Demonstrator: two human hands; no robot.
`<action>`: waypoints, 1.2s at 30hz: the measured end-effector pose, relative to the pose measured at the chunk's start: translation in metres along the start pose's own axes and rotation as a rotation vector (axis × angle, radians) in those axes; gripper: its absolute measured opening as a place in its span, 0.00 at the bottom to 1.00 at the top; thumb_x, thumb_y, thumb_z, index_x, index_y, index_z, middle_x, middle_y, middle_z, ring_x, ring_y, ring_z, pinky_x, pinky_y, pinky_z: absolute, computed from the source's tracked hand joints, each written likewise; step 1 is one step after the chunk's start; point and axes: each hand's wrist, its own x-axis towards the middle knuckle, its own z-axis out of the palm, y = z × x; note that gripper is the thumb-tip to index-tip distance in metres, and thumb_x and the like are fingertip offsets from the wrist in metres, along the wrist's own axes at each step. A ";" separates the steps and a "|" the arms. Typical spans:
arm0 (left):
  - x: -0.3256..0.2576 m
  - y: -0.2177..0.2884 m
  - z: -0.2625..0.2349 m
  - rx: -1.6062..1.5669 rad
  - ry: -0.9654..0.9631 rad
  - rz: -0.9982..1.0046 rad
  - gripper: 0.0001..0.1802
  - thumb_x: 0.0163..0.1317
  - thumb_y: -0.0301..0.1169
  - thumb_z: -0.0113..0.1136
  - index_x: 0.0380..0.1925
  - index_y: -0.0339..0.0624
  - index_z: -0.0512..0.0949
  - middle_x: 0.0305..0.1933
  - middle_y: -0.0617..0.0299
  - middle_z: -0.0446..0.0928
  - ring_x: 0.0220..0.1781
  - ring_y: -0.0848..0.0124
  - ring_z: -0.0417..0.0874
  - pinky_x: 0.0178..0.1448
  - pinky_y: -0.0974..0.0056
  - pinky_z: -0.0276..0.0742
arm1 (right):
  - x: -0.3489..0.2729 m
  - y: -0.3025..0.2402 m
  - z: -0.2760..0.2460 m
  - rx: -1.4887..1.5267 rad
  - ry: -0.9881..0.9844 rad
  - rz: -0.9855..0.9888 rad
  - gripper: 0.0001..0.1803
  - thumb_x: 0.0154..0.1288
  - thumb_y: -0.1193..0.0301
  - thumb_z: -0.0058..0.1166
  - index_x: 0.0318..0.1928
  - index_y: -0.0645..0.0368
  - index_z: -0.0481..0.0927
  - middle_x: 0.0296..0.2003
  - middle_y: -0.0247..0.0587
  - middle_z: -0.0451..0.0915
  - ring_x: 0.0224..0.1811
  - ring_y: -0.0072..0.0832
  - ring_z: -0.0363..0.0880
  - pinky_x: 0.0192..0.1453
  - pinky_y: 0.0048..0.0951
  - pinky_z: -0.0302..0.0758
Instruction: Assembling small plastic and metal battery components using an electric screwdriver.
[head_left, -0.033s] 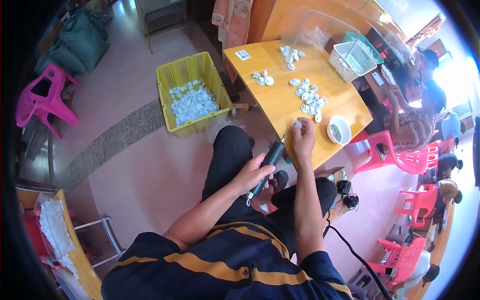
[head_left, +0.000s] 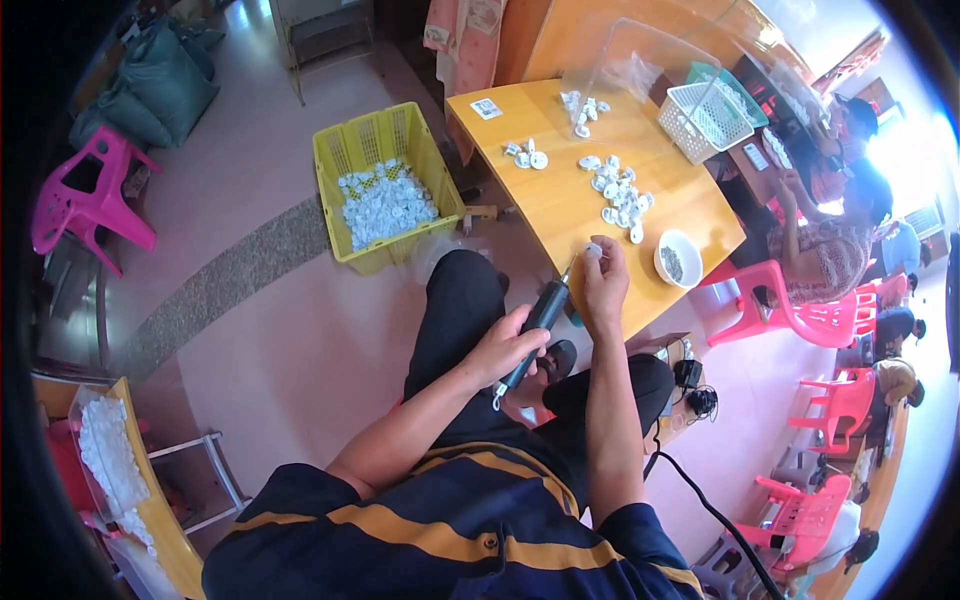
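Note:
My left hand (head_left: 507, 350) is wrapped round a dark electric screwdriver (head_left: 546, 310), held at a slant with its thin bit toward the upper right and a loop at its lower end. The bit's tip is close to my right hand (head_left: 605, 285), at the table's near edge. Between the fingertips of that hand is a small white plastic part (head_left: 593, 250), mostly covered. To its right a white bowl (head_left: 690, 280) with small grey metal pieces, perhaps screws, stands on the wooden table (head_left: 545, 205). Several white round parts (head_left: 622, 200) lie loose beyond my right hand.
A yellow crate (head_left: 332, 190) of white parts is on the floor left of the table. A white basket (head_left: 690, 125) stands at the table's far right, near a clear panel (head_left: 640, 70). A black cable (head_left: 710, 510) runs at my right. Seated people (head_left: 830, 245) and pink chairs are farther right.
My right hand has shifted very slightly with the white part. The left hand and screwdriver look the same.

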 end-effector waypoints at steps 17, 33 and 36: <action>0.002 -0.004 0.000 0.155 0.031 0.015 0.20 0.68 0.34 0.56 0.55 0.34 0.69 0.31 0.61 0.77 0.26 0.73 0.81 0.32 0.66 0.79 | -0.017 0.005 0.000 0.191 -0.114 0.054 0.13 0.71 0.75 0.59 0.54 0.65 0.83 0.39 0.29 0.82 0.39 0.17 0.78 0.44 0.18 0.76; 0.002 -0.003 0.000 0.143 0.023 0.013 0.16 0.68 0.34 0.56 0.51 0.35 0.70 0.31 0.61 0.77 0.25 0.74 0.80 0.32 0.66 0.79 | -0.019 0.003 0.000 0.202 -0.129 0.098 0.13 0.72 0.75 0.59 0.54 0.62 0.83 0.37 0.28 0.82 0.37 0.15 0.77 0.41 0.18 0.75; 0.002 -0.002 0.000 0.149 0.018 0.008 0.16 0.68 0.34 0.56 0.51 0.35 0.70 0.31 0.62 0.77 0.25 0.74 0.80 0.32 0.66 0.79 | -0.018 0.005 -0.001 0.206 -0.129 0.101 0.13 0.71 0.75 0.59 0.54 0.62 0.83 0.37 0.28 0.82 0.37 0.14 0.77 0.41 0.17 0.74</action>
